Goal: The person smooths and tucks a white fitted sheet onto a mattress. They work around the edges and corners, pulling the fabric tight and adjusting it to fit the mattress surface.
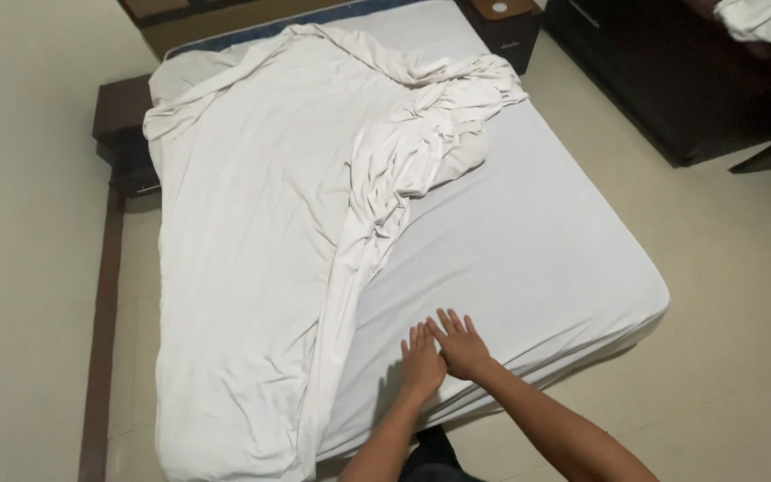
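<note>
Left hand: the left hand (422, 361) lies flat, palm down, fingers spread, on the fitted sheet (528, 259) near the foot edge of the mattress. It holds nothing.
Right hand: the right hand (462, 344) lies flat beside it, palm down, fingers fanned wide. It holds nothing. Its inner edge touches or slightly overlaps the left hand; which one cannot be told.
Arms: both forearms are bare and reach in from the bottom edge of the view.
Fitted sheet: white, stretched fairly smooth over the right half of the mattress, with light creases at the near corner.
Loose sheet: a white loose sheet (252, 232) covers the left half of the bed and hangs over the left side and the foot end. Its inner edge runs in a rumpled fold down the middle of the bed, and a crumpled bunch lies near the head end on the right. The fold ends just beside the left hand, not touching it.
Bed frame: a dark wooden bed frame (100, 357) shows along the left side.
Nightstand: a dark nightstand (503, 31) stands at the head end, right of the bed.
Cabinet: a dark cabinet (662, 80) stands well apart on the right.
Floor: pale tile floor (742, 357) surrounds the bed.
</note>
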